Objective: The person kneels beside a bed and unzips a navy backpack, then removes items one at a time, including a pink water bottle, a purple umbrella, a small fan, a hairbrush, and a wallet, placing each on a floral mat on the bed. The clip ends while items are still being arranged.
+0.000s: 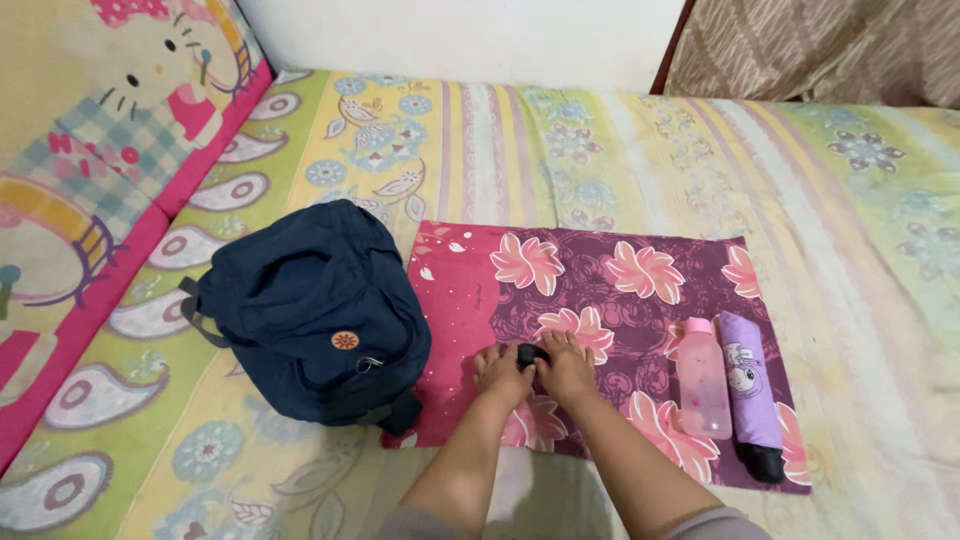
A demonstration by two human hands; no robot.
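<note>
I have both hands down together on the pink and purple floral cloth [620,270], near its front edge. My left hand [503,373] and right hand [566,368] meet over a small black bundle [531,353], fingers curled onto it from either side; how firmly they pinch it I cannot tell, since most of it is hidden under them. It looks soft and light, likely to squash and slip loose, so I judge a hold around its middle safest. The navy backpack [315,310] slumps just to my left, and the pink bottle [702,378] and purple folded umbrella [752,388] lie side by side to my right.
</note>
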